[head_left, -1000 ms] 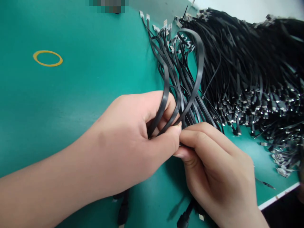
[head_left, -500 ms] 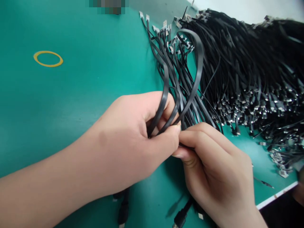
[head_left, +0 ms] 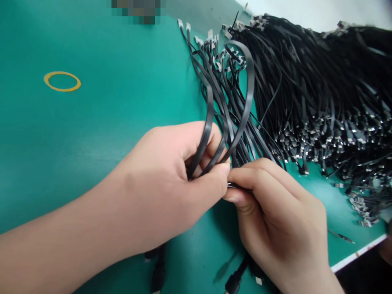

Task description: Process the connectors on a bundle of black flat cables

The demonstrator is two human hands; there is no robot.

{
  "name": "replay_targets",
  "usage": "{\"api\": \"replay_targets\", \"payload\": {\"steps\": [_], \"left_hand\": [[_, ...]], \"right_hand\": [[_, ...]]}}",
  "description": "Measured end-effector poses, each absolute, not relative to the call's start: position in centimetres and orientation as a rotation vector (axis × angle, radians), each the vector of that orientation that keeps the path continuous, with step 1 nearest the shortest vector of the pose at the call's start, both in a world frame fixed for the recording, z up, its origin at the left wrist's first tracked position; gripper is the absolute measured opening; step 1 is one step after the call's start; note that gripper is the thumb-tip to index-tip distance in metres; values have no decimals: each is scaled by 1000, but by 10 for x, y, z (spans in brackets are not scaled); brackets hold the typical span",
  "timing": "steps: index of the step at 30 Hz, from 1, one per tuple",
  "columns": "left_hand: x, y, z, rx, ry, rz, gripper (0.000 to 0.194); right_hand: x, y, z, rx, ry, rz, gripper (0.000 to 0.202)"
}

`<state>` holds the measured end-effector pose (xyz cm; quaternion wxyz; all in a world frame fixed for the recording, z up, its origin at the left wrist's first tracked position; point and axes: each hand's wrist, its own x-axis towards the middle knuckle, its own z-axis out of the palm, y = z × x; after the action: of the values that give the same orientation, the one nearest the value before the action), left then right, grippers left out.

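Flat black USB cables (head_left: 210,110) rise in curves from between the fingers of my left hand (head_left: 180,179), which is closed around them. My right hand (head_left: 275,212) pinches a thin black strand close beside my left thumb; a bright sliver of it shows between the hands. The fingertips of both hands almost meet. Behind them a loose bundle of black cables (head_left: 220,94) lies on the green table, with metal plugs at its far end. Below my hands hang black connectors (head_left: 158,273), partly hidden by my left wrist, and another black plug (head_left: 234,281) beside my right wrist.
A large heap of black cables (head_left: 300,77) with many metal plugs covers the right side. A yellow ring (head_left: 62,81) lies flat on the green table (head_left: 101,110) at the left. The table's white edge (head_left: 359,253) runs along the lower right.
Both hands keep their grip in nearly the same place. The cable loops have shifted slightly left, and a shiny sliver now shows between the hands.
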<state>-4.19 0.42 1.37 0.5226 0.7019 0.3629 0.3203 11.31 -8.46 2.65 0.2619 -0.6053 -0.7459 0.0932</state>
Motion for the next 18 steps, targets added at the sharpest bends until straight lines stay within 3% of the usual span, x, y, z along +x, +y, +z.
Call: {"api": "replay_targets", "payload": {"steps": [8,18], "left_hand": [[-37,4,20,1390,936,732,31],[-37,2,11,1332,910,653,22]], "right_hand": [[122,-92,26,-1699,-1832,301,10],[126,-97,26,-1504,-1578,706,27]]}}
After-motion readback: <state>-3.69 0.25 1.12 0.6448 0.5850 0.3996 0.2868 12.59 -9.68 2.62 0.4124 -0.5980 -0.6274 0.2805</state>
